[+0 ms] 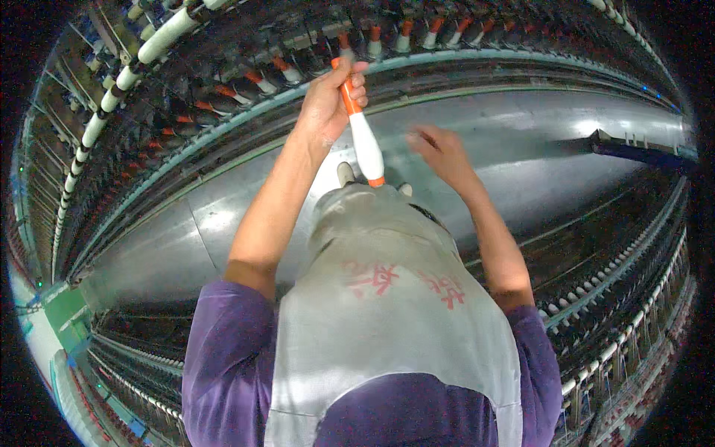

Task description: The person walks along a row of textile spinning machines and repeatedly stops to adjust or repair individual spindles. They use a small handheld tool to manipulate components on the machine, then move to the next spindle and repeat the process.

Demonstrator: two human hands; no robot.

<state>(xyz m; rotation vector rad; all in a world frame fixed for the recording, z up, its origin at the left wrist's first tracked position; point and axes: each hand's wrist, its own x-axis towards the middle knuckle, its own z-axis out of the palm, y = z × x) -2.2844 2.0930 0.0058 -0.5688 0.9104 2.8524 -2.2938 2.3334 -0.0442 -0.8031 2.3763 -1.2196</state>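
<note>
My left hand (pixel 333 97) is closed around the upper orange end of a spinning bobbin (pixel 367 147). White yarn swells around its lower part, and an orange tip sticks out at the bottom. The bobbin hangs tilted in front of my grey apron (pixel 402 313). My right hand (pixel 441 155) is apart from it, to the right above the floor. Its fingers are smeared by motion, so I cannot make out whether they hold anything. Just beyond my left hand runs a row of spindles with orange-topped bobbins (pixel 375 43).
The spinning frame's pale rail (pixel 462 56) curves along the far side, with white rollers (pixel 165 36) at the upper left. Another machine with white rollers (pixel 609 356) stands at the right. A dark bar-shaped object (pixel 640 151) lies over the shiny grey floor (pixel 521 123).
</note>
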